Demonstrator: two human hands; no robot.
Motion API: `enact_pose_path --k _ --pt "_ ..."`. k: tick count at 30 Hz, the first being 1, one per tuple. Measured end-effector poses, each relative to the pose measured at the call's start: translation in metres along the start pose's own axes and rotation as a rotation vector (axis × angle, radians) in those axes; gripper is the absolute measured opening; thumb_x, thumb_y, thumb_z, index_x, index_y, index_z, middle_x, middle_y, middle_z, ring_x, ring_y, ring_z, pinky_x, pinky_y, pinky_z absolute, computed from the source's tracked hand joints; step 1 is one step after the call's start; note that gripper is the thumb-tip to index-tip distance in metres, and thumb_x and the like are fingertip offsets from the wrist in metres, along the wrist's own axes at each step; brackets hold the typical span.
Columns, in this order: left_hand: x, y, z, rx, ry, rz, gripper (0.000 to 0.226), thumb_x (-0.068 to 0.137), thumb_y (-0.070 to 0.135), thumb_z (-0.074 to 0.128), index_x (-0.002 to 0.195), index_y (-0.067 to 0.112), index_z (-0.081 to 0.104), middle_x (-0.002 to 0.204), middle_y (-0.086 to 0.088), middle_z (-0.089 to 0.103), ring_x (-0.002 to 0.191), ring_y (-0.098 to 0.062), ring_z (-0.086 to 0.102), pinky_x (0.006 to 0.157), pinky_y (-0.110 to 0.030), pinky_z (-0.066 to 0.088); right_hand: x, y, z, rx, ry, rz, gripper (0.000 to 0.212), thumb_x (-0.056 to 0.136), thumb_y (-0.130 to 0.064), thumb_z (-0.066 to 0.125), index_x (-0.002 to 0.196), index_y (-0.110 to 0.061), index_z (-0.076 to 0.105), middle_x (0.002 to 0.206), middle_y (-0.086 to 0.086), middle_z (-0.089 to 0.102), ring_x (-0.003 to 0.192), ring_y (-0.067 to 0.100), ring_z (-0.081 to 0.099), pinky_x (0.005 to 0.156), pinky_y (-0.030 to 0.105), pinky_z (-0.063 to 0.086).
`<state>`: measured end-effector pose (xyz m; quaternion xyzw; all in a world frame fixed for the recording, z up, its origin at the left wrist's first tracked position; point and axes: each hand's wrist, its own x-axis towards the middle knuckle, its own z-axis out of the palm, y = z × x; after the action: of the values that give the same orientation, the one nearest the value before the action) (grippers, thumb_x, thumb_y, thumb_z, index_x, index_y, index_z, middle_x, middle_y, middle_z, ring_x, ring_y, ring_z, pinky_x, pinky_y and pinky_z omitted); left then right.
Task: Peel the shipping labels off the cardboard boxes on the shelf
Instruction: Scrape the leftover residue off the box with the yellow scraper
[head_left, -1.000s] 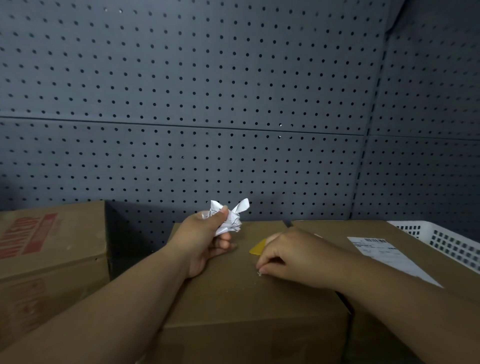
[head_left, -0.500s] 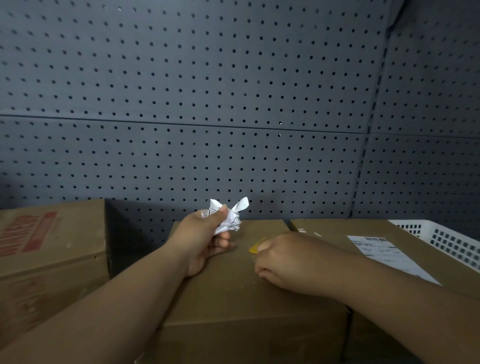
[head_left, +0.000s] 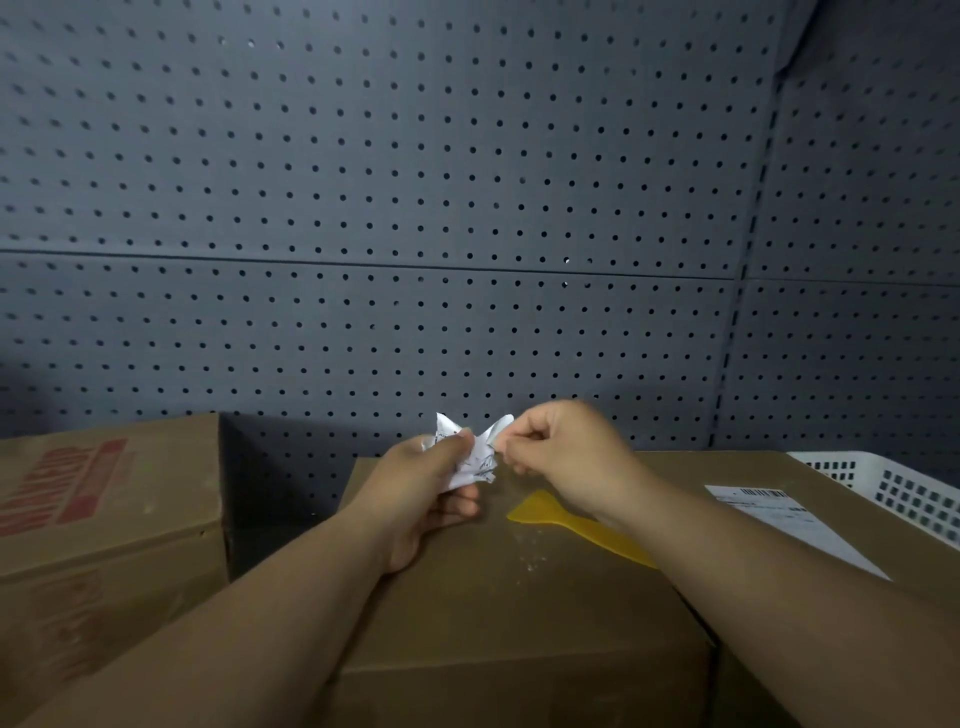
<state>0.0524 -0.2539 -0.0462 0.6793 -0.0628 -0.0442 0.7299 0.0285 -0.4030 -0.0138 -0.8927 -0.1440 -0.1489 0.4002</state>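
A crumpled label (head_left: 474, 460) is gripped in the curled fingers of the left hand (head_left: 426, 488) above the far edge of the middle box (head_left: 493, 613); one corner is pinched by the right hand (head_left: 561, 457). A yellow scraper (head_left: 566, 525) is laid on that box. A flat shipping label (head_left: 779, 525) is stuck on the neighbouring box (head_left: 737, 467) to its right.

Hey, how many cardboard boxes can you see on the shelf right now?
3. The left box has red print, the middle box is straight ahead, and the right box bears a label. More may be hidden out of frame.
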Motion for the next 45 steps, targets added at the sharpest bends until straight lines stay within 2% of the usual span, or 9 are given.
enact_pose_path --k 7,12,18,23,26,30,35,39,45 --pt "-0.002 0.002 -0.001 0.01 -0.041 0.015 0.033 0.088 0.046 0.059 0.09 0.013 0.059 0.055 0.0 0.059 0.047 -0.01 0.055 0.054 -0.022 0.051 0.008 -0.007 0.019 -0.099 0.116 0.033 0.029 0.089 -0.023 0.061 0.062 -0.028 0.052 0.07 -0.004 0.062 0.072 0.014 0.059 0.071 0.031 0.048" --pt "0.0 0.0 -0.002 -0.003 0.015 0.015 0.023 0.095 0.032 0.055 0.083 0.014 0.057 0.049 0.001 0.056 0.04 -0.009 0.051 0.048 -0.02 0.048 0.005 -0.002 0.01 -0.245 0.132 -0.037 0.021 0.094 -0.017 0.051 0.086 -0.01 0.068 0.08 0.001 0.065 0.08 0.019 0.062 0.069 0.028 0.045" --pt "0.0 0.0 -0.002 -0.052 0.039 0.0 0.022 0.096 0.03 0.054 0.085 0.012 0.058 0.048 0.0 0.055 0.038 -0.01 0.05 0.057 -0.024 0.053 -0.022 0.028 -0.018 -0.879 -0.303 0.128 0.048 0.092 -0.055 0.042 0.074 -0.011 0.048 0.085 0.002 0.044 0.075 0.016 0.046 0.055 0.024 0.03" --pt "0.0 0.0 0.0 -0.041 0.061 0.007 0.022 0.096 0.031 0.054 0.085 0.012 0.058 0.049 0.0 0.055 0.038 -0.01 0.051 0.062 -0.027 0.053 -0.027 0.019 -0.012 -0.77 -0.324 0.13 0.036 0.099 -0.033 0.043 0.099 -0.004 0.064 0.126 0.012 0.051 0.112 0.023 0.052 0.092 0.03 0.041" --pt "-0.001 0.0 0.0 -0.047 0.077 0.008 0.022 0.096 0.031 0.055 0.087 0.011 0.058 0.048 0.0 0.055 0.037 -0.01 0.05 0.07 -0.032 0.054 -0.03 0.021 -0.012 -0.707 -0.254 0.095 0.035 0.097 -0.031 0.047 0.107 -0.001 0.063 0.122 0.012 0.055 0.108 0.022 0.054 0.089 0.027 0.04" --pt "-0.002 0.0 0.0 -0.029 0.09 0.01 0.022 0.096 0.032 0.055 0.086 0.012 0.058 0.05 0.0 0.056 0.038 -0.01 0.051 0.056 -0.025 0.053 -0.031 0.026 -0.015 -0.73 -0.276 0.062 0.037 0.098 -0.031 0.045 0.124 -0.005 0.049 0.127 0.01 0.05 0.115 0.022 0.049 0.093 0.029 0.038" --pt "-0.005 0.001 0.001 0.002 0.108 0.027 0.022 0.096 0.032 0.055 0.084 0.013 0.059 0.054 -0.001 0.056 0.04 -0.009 0.052 0.047 -0.02 0.049 -0.025 0.036 -0.012 -0.949 -0.383 -0.054 0.023 0.1 -0.014 0.039 0.109 -0.001 0.056 0.113 0.009 0.045 0.108 0.024 0.045 0.085 0.028 0.036" --pt "-0.007 0.001 0.002 0.006 0.111 0.032 0.022 0.096 0.032 0.055 0.085 0.013 0.059 0.054 -0.001 0.055 0.04 -0.009 0.051 0.048 -0.02 0.048 -0.025 0.036 -0.014 -1.069 -0.374 -0.119 0.023 0.098 -0.006 0.039 0.115 0.0 0.053 0.122 0.014 0.045 0.115 0.027 0.042 0.097 0.03 0.033" --pt "-0.008 0.002 0.002 0.003 0.119 0.032 0.022 0.096 0.031 0.054 0.085 0.013 0.059 0.056 -0.002 0.055 0.04 -0.009 0.051 0.049 -0.02 0.048 -0.014 0.04 -0.017 -1.015 -0.359 -0.047 0.017 0.097 -0.006 0.039 0.113 -0.007 0.045 0.092 0.005 0.044 0.09 0.019 0.044 0.058 0.022 0.029"
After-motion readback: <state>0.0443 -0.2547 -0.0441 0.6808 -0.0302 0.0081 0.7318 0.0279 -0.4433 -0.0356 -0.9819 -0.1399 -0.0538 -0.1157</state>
